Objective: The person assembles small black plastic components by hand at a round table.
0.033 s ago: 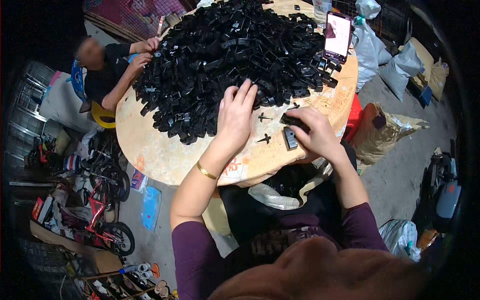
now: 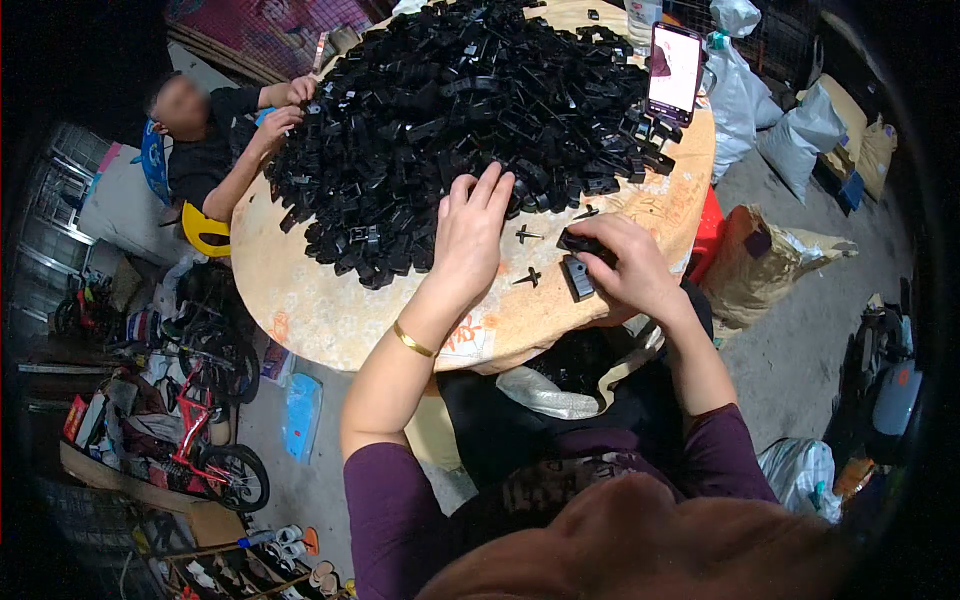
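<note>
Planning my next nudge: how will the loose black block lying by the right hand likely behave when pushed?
The black block looks like hard plastic, given its crisp edges, so it probably won't bend. Its boxy shape suggests sliding rather than rolling on the tablecloth. It's small compared with the right hand, so likely light.

Heaped angular black parts [image 2: 440, 130] look like glossy plastic. The peach-coloured patterned table cover [image 2: 330, 320] appears smooth. A thin gold bangle [image 2: 413, 341] shines like polished metal; the dark purple sleeve [image 2: 390, 510] is matt cloth.
</note>
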`<action>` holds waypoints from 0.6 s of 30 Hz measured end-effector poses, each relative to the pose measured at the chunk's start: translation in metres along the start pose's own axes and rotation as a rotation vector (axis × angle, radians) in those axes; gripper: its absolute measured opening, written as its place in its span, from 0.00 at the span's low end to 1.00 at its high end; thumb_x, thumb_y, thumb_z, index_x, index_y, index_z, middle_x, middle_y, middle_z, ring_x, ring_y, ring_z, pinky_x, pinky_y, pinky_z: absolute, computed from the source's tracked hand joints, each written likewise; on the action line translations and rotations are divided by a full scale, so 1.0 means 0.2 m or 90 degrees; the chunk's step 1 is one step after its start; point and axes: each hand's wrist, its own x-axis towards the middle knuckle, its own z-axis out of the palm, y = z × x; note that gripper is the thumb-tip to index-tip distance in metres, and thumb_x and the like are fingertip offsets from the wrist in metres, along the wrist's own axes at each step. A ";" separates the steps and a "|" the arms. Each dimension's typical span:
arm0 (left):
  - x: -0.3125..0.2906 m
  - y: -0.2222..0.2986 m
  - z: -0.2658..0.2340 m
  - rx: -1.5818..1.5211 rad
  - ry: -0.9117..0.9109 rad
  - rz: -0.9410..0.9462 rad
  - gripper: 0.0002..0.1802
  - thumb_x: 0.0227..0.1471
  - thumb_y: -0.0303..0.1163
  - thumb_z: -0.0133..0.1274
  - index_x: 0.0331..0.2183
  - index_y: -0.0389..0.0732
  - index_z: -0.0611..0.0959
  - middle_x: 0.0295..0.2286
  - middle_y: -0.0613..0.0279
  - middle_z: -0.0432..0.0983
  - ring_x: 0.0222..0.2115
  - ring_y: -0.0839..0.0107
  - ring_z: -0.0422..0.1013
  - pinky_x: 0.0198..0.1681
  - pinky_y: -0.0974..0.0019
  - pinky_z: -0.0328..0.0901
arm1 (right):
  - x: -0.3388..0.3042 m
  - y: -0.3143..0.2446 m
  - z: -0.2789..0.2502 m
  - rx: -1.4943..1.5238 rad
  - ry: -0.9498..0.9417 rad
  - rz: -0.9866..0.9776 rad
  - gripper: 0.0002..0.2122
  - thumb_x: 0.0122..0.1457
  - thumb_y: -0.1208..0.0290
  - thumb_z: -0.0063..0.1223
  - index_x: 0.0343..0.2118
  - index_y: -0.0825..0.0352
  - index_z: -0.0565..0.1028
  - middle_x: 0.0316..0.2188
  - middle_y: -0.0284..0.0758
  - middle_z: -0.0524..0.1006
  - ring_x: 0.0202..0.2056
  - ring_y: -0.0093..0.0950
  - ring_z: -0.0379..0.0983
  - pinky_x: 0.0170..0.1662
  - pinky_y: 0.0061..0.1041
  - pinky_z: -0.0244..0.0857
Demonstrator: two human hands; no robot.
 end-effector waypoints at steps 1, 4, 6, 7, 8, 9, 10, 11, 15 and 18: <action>-0.01 -0.01 0.01 0.001 -0.001 0.000 0.23 0.37 0.21 0.53 0.41 0.39 0.75 0.42 0.56 0.67 0.42 0.57 0.61 0.43 0.58 0.59 | 0.01 -0.01 0.00 0.031 -0.020 0.012 0.11 0.46 0.75 0.55 0.35 0.69 0.73 0.32 0.41 0.74 0.36 0.39 0.71 0.40 0.32 0.65; -0.01 -0.02 0.01 -0.019 0.020 -0.022 0.22 0.35 0.22 0.53 0.39 0.40 0.75 0.38 0.57 0.68 0.41 0.60 0.62 0.44 0.59 0.57 | 0.01 -0.01 -0.01 0.091 -0.060 0.052 0.11 0.47 0.75 0.54 0.36 0.69 0.73 0.32 0.42 0.74 0.36 0.39 0.71 0.40 0.31 0.65; -0.01 -0.01 0.00 -0.039 0.021 -0.007 0.20 0.36 0.22 0.53 0.38 0.41 0.76 0.34 0.59 0.68 0.40 0.61 0.62 0.43 0.60 0.56 | 0.02 0.00 -0.01 0.103 -0.057 0.042 0.12 0.47 0.75 0.54 0.36 0.69 0.73 0.32 0.42 0.73 0.36 0.39 0.71 0.40 0.30 0.65; -0.01 -0.01 0.00 -0.040 0.021 -0.007 0.20 0.36 0.22 0.53 0.38 0.41 0.76 0.34 0.59 0.68 0.40 0.61 0.62 0.43 0.60 0.56 | 0.03 0.00 -0.01 0.115 -0.055 0.031 0.12 0.47 0.75 0.53 0.37 0.69 0.73 0.32 0.42 0.73 0.35 0.39 0.71 0.40 0.30 0.65; -0.01 0.00 0.00 -0.041 0.028 -0.006 0.19 0.36 0.23 0.54 0.37 0.41 0.76 0.32 0.59 0.67 0.39 0.62 0.62 0.44 0.59 0.55 | 0.03 0.01 0.00 0.115 -0.055 0.032 0.12 0.47 0.75 0.53 0.37 0.69 0.73 0.32 0.42 0.73 0.35 0.39 0.71 0.40 0.30 0.65; -0.01 0.00 -0.01 -0.042 0.035 -0.006 0.18 0.37 0.23 0.55 0.36 0.41 0.77 0.30 0.60 0.67 0.38 0.62 0.62 0.45 0.58 0.54 | 0.04 0.03 0.01 0.109 -0.026 0.034 0.12 0.48 0.75 0.53 0.37 0.69 0.72 0.32 0.41 0.73 0.33 0.37 0.71 0.38 0.28 0.65; -0.01 0.01 -0.02 -0.041 0.034 -0.008 0.18 0.37 0.23 0.55 0.36 0.41 0.77 0.30 0.60 0.67 0.38 0.62 0.62 0.45 0.58 0.54 | 0.04 0.03 0.01 0.104 0.003 0.037 0.12 0.48 0.75 0.53 0.37 0.69 0.72 0.31 0.41 0.73 0.32 0.34 0.72 0.36 0.27 0.66; -0.01 0.01 -0.03 -0.062 0.068 -0.003 0.17 0.38 0.24 0.56 0.36 0.41 0.77 0.30 0.59 0.68 0.36 0.62 0.64 0.42 0.62 0.56 | 0.03 0.02 0.02 0.171 -0.011 0.150 0.13 0.48 0.74 0.52 0.38 0.69 0.72 0.30 0.38 0.74 0.29 0.27 0.71 0.33 0.24 0.65; -0.02 0.05 -0.06 -0.399 0.068 -0.156 0.14 0.44 0.26 0.55 0.38 0.39 0.78 0.30 0.61 0.68 0.28 0.71 0.66 0.32 0.72 0.61 | 0.06 0.04 -0.04 0.182 -0.085 0.259 0.13 0.46 0.72 0.52 0.37 0.69 0.72 0.25 0.37 0.74 0.24 0.25 0.70 0.31 0.23 0.64; 0.00 0.04 -0.05 -0.565 -0.006 -0.208 0.14 0.47 0.24 0.53 0.39 0.36 0.77 0.29 0.61 0.69 0.25 0.75 0.66 0.27 0.75 0.62 | 0.09 0.09 -0.07 0.087 -0.089 0.146 0.13 0.47 0.73 0.51 0.38 0.69 0.72 0.28 0.43 0.74 0.29 0.37 0.72 0.36 0.31 0.66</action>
